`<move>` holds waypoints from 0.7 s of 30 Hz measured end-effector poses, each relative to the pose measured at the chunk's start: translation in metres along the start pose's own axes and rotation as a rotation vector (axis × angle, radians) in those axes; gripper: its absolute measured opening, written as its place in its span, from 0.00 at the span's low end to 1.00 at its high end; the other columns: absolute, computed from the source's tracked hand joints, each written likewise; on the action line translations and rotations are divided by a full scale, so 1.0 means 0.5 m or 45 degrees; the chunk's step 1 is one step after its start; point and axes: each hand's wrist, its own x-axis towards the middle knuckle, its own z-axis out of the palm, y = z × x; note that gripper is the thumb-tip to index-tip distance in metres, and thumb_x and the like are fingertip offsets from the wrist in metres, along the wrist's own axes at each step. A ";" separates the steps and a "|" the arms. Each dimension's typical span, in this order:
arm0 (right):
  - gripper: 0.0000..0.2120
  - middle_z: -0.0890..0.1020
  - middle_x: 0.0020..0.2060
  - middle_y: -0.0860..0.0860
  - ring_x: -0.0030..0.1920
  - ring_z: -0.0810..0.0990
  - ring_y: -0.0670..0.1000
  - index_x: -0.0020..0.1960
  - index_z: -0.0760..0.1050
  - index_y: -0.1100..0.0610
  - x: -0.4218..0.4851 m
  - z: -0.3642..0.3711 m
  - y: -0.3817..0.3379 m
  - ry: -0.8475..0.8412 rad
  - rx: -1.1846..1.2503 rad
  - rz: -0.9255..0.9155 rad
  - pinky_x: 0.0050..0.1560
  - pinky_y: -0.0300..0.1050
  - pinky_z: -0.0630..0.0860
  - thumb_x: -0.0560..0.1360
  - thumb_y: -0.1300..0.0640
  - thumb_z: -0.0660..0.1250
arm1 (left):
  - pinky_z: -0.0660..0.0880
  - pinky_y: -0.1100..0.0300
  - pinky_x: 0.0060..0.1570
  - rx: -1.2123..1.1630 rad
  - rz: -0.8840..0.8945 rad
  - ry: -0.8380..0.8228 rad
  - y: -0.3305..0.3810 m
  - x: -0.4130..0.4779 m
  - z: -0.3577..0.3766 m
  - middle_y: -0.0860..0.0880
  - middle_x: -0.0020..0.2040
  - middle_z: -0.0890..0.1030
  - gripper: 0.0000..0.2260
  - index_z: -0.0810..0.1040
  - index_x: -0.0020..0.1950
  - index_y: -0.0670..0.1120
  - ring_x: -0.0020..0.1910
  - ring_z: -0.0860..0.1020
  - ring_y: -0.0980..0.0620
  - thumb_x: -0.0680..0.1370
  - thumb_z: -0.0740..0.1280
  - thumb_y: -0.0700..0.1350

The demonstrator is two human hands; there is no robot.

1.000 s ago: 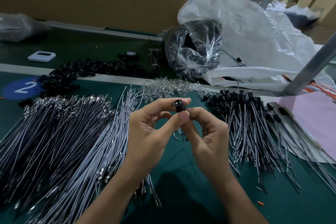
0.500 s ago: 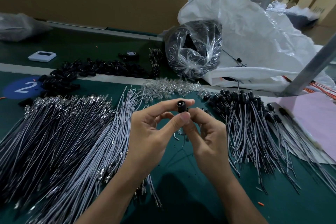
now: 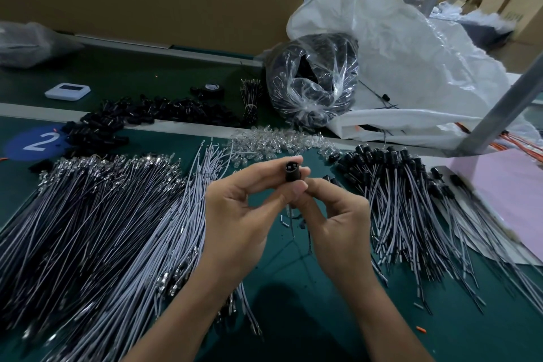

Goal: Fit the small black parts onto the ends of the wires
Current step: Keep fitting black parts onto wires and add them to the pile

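A small black cylindrical part (image 3: 291,173) stands upright between my hands, its open end facing me. My left hand (image 3: 238,214) pinches it with forefinger and thumb. My right hand (image 3: 338,223) grips it from below and the right; thin wires (image 3: 293,223) hang down under it between my palms. A big heap of grey wires with bare metal ends (image 3: 97,220) lies on the left. Wires fitted with black parts (image 3: 411,206) are piled on the right. Loose black parts (image 3: 141,117) are strewn at the back left.
Clear small components (image 3: 276,142) form a heap behind my hands on the green mat (image 3: 293,317). A plastic bag of black parts (image 3: 313,82) and a large white sack (image 3: 411,53) stand behind. Pink sheet (image 3: 517,194) at the right, white device (image 3: 67,91) at the far left.
My hands have risen slightly with the black part; the grip is the same. The piles have not moved.
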 end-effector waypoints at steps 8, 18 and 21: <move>0.05 0.80 0.32 0.43 0.33 0.76 0.42 0.47 0.82 0.54 0.000 -0.002 0.001 -0.023 -0.048 -0.067 0.37 0.34 0.71 0.75 0.60 0.68 | 0.78 0.64 0.54 0.021 -0.092 -0.051 0.001 0.000 -0.003 0.53 0.51 0.86 0.13 0.86 0.50 0.51 0.55 0.83 0.53 0.66 0.78 0.45; 0.06 0.78 0.32 0.42 0.33 0.73 0.44 0.45 0.82 0.52 -0.008 0.009 0.011 0.009 -0.035 -0.136 0.36 0.41 0.70 0.77 0.54 0.67 | 0.79 0.64 0.51 -0.139 -0.082 -0.019 0.009 -0.004 0.009 0.50 0.45 0.87 0.17 0.81 0.54 0.41 0.50 0.85 0.51 0.65 0.73 0.37; 0.07 0.79 0.33 0.37 0.34 0.74 0.42 0.45 0.82 0.50 -0.011 0.013 0.014 0.040 -0.061 -0.137 0.38 0.42 0.71 0.77 0.53 0.66 | 0.79 0.64 0.51 -0.173 -0.105 -0.026 0.010 -0.007 0.012 0.48 0.45 0.87 0.12 0.84 0.48 0.35 0.51 0.85 0.50 0.65 0.72 0.36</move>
